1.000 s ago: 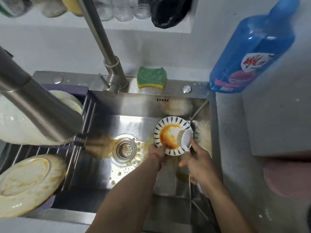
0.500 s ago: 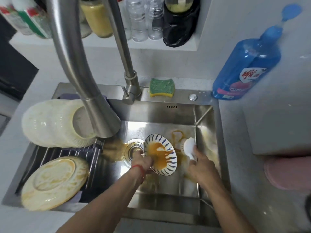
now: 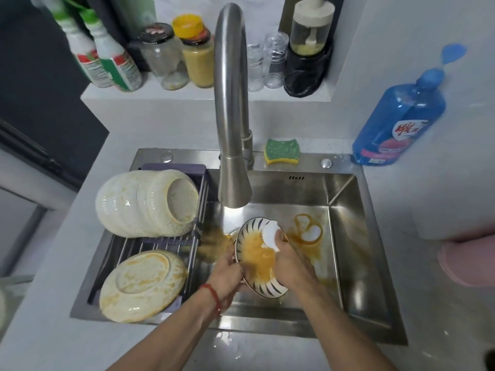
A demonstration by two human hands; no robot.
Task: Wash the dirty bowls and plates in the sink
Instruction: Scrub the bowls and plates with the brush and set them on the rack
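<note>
Here your left hand (image 3: 227, 266) grips the near-left rim of the striped bowl (image 3: 261, 259), which is tilted over the steel sink (image 3: 345, 236), just below and in front of the faucet (image 3: 231, 103). Your right hand (image 3: 290, 259) pinches a white scrub pad (image 3: 270, 235) against the bowl's inside, which is smeared with orange-yellow sauce. A red string bracelet (image 3: 213, 295) sits on your left wrist.

Left of the faucet, a drying rack (image 3: 192, 236) spans the sink. A stack of cream bowls (image 3: 146, 203) lies on its side at the far end of the rack, stained yellow. Nearer you on the same rack rests a cream plate (image 3: 142, 286), also stained.

On the sink floor to the right of the faucet there are orange sauce rings around a white patch (image 3: 312, 232); what it is cannot be told. Just right of the faucet's base, a green-and-yellow sponge (image 3: 281, 151) lies on the sink's back ledge. Farther right stands a blue dish-soap bottle (image 3: 399, 121) on the counter. Behind the faucet, a shelf (image 3: 160, 96) carries jars and bottles.
</note>
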